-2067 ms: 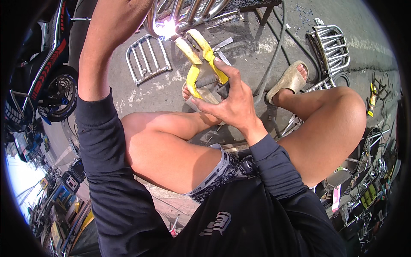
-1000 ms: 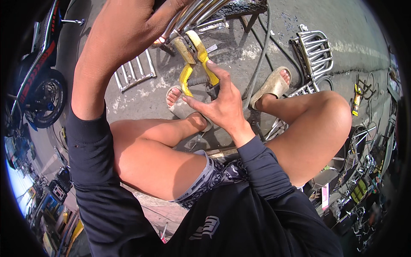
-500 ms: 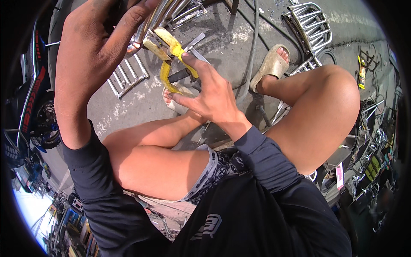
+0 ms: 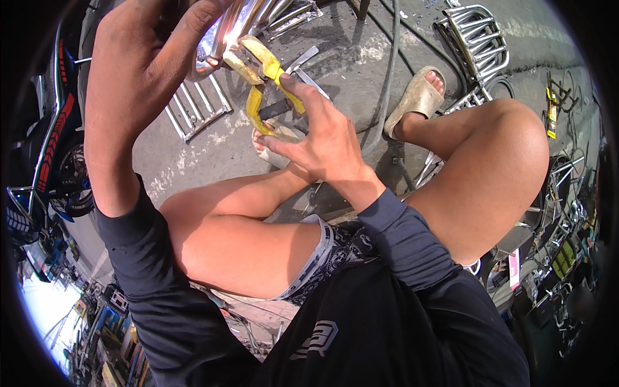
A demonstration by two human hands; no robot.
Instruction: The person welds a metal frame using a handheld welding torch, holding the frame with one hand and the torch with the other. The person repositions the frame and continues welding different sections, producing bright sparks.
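One yellow-handled clamp (image 4: 261, 80) bites a shiny steel tube frame (image 4: 225, 32) near the top of the view. The right hand (image 4: 322, 138) is closed around its two handles; the left hand (image 4: 145, 48) is wrapped around the frame beside it. Below on the concrete lie two more chrome racks (image 4: 193, 113) (image 4: 477, 35), one black cable (image 4: 387, 84) and two tan sandals (image 4: 416, 100) (image 4: 277, 135).

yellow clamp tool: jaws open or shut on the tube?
Shut on it. The yellow-handled tool in the right hand has its jaws closed against the shiny metal tube, which the left hand grips.
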